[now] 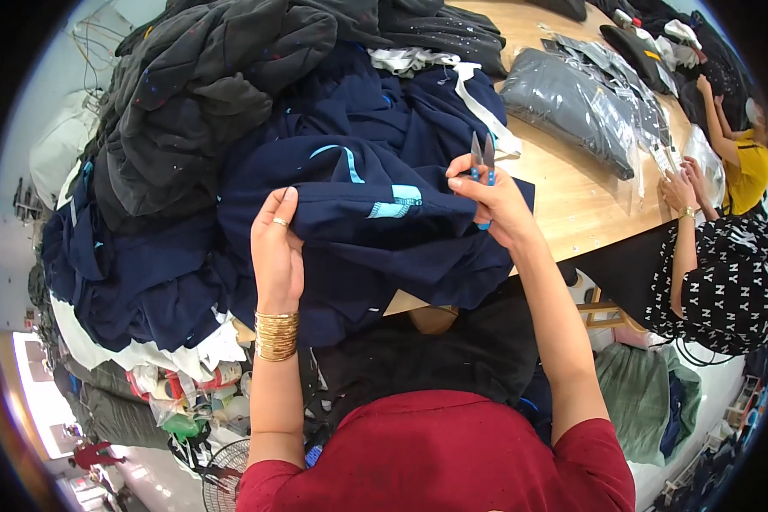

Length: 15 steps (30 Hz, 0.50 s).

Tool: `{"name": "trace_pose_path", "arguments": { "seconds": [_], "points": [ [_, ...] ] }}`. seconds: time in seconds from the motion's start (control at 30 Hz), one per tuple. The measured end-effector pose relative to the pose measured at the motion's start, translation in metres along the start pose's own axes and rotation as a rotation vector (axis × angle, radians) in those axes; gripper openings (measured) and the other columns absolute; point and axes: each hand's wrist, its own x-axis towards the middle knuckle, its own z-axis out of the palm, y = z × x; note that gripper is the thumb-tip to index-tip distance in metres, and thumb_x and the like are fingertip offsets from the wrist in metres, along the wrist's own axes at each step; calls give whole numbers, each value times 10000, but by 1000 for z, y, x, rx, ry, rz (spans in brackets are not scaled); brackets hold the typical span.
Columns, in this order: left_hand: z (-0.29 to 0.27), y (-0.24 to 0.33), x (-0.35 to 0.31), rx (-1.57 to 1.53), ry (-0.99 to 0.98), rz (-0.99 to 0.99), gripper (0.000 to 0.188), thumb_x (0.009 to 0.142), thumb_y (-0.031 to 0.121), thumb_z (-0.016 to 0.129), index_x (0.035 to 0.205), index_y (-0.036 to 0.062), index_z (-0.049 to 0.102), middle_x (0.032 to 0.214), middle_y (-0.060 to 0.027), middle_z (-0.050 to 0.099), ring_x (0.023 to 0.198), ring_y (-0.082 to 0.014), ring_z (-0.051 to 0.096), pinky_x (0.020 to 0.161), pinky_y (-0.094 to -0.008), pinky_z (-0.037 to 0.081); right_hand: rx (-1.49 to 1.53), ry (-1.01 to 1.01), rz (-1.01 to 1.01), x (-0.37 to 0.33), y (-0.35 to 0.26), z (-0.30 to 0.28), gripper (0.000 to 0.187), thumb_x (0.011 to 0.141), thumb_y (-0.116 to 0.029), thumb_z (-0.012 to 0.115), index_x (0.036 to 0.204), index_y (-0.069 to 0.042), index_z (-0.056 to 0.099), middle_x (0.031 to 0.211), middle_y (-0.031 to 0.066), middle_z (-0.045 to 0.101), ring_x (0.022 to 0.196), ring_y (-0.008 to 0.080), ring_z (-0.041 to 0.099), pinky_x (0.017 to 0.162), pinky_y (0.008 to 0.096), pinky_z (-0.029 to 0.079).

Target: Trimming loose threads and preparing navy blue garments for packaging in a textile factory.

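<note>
Stretched between my hands is a navy garment (333,226) with a light blue patch (395,201) on its seam. My left hand (276,247) pinches its left end between thumb and fingers; a ring and a stack of gold bangles show on that arm. At the right end my right hand (497,200) grips the cloth and also holds small thread snips (483,158) with blue handles, blades pointing up. A curved light blue strip (350,162) shows on the cloth just beyond the held edge.
Dark grey garments (222,77) are heaped at the far left, above more navy cloth (145,282). Plastic-wrapped dark garments (572,102) lie on the wooden table (563,205) to the right. Co-workers' hands (681,186) work at the right edge. A fan (226,469) stands low at left.
</note>
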Motion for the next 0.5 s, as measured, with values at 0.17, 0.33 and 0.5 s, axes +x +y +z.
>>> {"name": "trace_pose_path", "arguments": {
  "seconds": [0.17, 0.33, 0.5],
  "points": [
    [-4, 4, 0, -24, 25, 3, 132, 895, 139, 558, 963, 37, 607, 874, 11, 606, 796, -55, 551, 703, -172, 412, -102, -23, -28, 0, -3, 13, 114, 788, -158, 679, 877, -101, 635, 640, -89, 522, 462, -27, 350, 379, 156, 183],
    [-10, 4, -2, -28, 24, 12, 132, 894, 134, 559, 969, 36, 607, 884, 8, 609, 807, -62, 554, 721, -179, 416, -157, 4, -52, -2, -3, 16, 120, 782, -180, 680, 870, -109, 639, 651, -89, 534, 499, -28, 384, 389, 150, 190],
    [-12, 4, -5, -53, 5, 6, 129, 895, 126, 556, 970, 33, 606, 885, 9, 609, 817, -60, 554, 728, -182, 417, -155, 25, -83, -10, -7, 18, 120, 781, -170, 679, 871, -102, 636, 665, -82, 542, 530, -27, 419, 392, 149, 196]
  ]
}}
